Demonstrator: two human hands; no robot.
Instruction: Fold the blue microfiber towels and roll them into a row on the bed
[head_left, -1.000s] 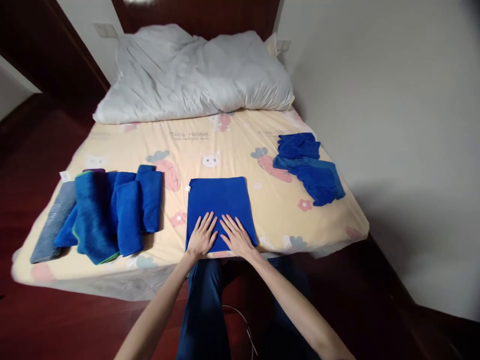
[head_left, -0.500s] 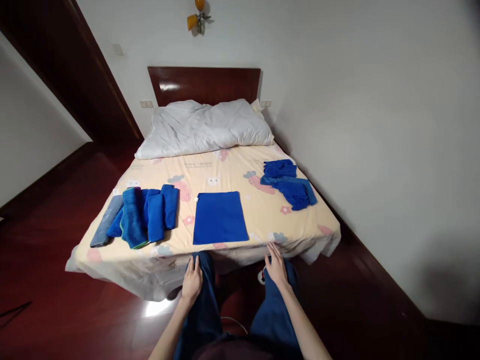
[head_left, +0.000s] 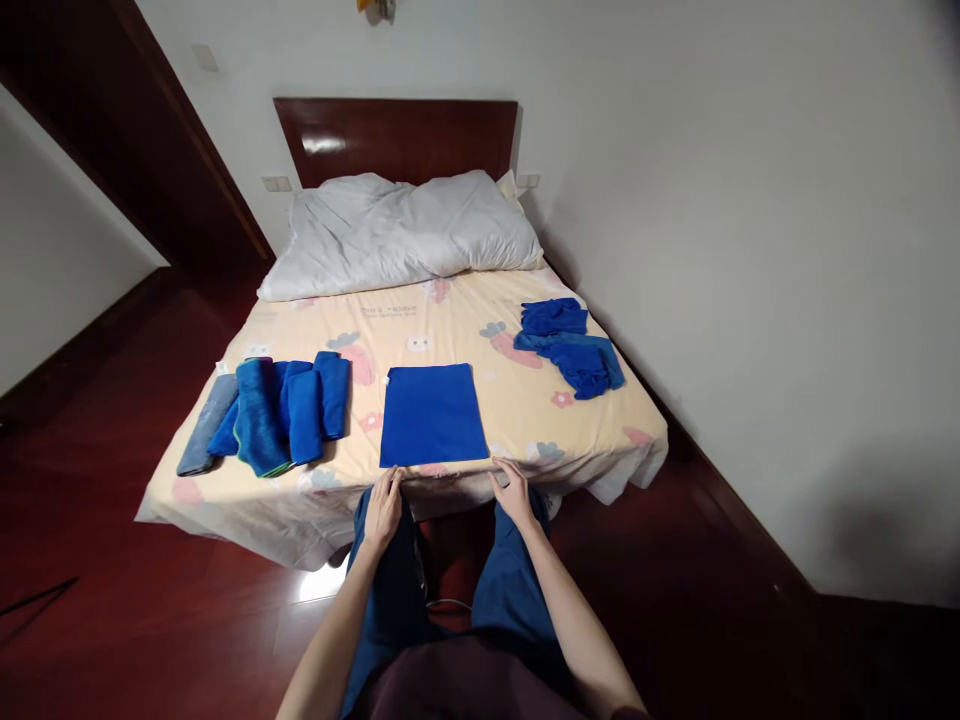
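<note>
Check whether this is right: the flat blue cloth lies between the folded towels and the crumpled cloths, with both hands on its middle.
Only the hands are wrong: the head view shows the left hand and right hand by the near corners of the flat blue cloth, not on its middle. It does lie between the folded towels and the crumpled cloths.
</note>
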